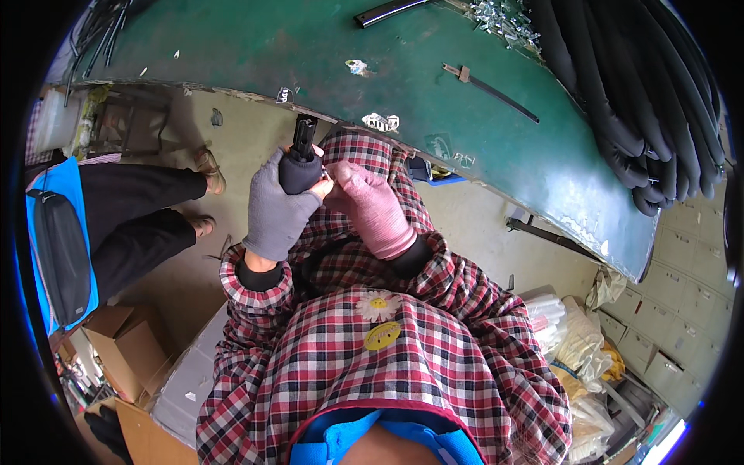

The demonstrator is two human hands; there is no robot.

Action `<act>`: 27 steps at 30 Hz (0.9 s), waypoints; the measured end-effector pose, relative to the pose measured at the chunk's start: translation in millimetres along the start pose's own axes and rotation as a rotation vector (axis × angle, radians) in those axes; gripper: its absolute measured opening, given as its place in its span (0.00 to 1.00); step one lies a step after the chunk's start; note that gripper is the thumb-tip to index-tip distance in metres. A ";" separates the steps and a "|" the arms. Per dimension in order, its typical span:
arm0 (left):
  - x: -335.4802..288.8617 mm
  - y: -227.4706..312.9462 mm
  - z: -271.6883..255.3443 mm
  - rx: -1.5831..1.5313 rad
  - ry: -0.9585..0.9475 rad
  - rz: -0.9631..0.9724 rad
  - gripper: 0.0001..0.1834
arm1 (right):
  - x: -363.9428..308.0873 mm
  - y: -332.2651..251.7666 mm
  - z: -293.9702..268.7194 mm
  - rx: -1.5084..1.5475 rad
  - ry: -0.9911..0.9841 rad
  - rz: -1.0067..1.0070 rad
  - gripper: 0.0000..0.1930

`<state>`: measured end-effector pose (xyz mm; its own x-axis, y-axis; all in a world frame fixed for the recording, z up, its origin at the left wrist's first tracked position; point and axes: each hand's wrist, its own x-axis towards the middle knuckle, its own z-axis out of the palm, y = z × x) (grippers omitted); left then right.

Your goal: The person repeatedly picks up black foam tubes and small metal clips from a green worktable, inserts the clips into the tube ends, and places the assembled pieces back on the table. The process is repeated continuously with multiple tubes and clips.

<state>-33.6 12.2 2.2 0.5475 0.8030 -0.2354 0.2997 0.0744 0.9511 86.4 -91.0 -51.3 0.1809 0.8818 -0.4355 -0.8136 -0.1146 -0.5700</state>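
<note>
A green worktop [256,46] spreads ahead of both hands, its near edge just beyond them. Far to the right of the right hand, a bundle of black tubes [612,77] covers that end. Well left of the left hand, another person's dark trousers [124,205] show; an open cardboard box [128,349] stands behind and left, plastic bags [581,349] behind and right.

Both forearms, in checked sleeves, reach forward and converge. The grey-gloved left hand [279,209] is wrapped firmly around a padded black piece [299,174], thumb toward the right hand. The pink-gloved right hand [373,209] angles inward, fingers curled beside that thumb; whether their tips grip anything cannot be told.

The black piece is held just short of the worktop's edge, its long axis running away from the wearer, its stiff end pointing forward. Ahead and right of the right hand lies a thin black strap [500,98].
</note>
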 end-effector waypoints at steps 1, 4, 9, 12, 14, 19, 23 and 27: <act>-0.8 3.3 -0.4 0.026 -0.007 0.018 0.20 | 1.1 -2.0 -5.9 -0.014 -0.014 0.062 0.19; -3.5 3.7 1.6 -0.003 0.006 -0.015 0.20 | 2.2 -3.8 -13.4 -0.014 -0.018 0.194 0.19; -8.5 6.3 4.5 -0.001 0.001 0.000 0.21 | -1.5 2.3 -10.4 0.094 -0.002 0.290 0.17; -12.1 14.2 4.0 0.037 -0.027 0.025 0.20 | 0.0 10.5 -14.6 0.143 -0.059 0.208 0.16; -12.7 9.2 5.3 0.031 -0.018 0.062 0.20 | 1.2 14.3 -11.5 0.179 -0.094 0.112 0.14; -13.1 -11.1 21.5 0.016 0.078 0.088 0.19 | 8.0 23.4 -6.3 0.516 -0.158 0.026 0.11; -13.5 -13.6 21.0 -0.046 0.113 0.112 0.17 | 14.6 19.5 -2.2 0.395 -0.143 0.009 0.17; -8.7 -2.5 8.4 -0.049 0.049 0.067 0.19 | 7.4 -1.5 9.6 0.216 -0.261 -0.032 0.30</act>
<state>-32.6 0.1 0.2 0.5258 0.8350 -0.1622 0.2244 0.0477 0.9733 83.6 -79.9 -47.0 0.0836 0.9739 -0.2108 -0.9131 -0.0099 -0.4075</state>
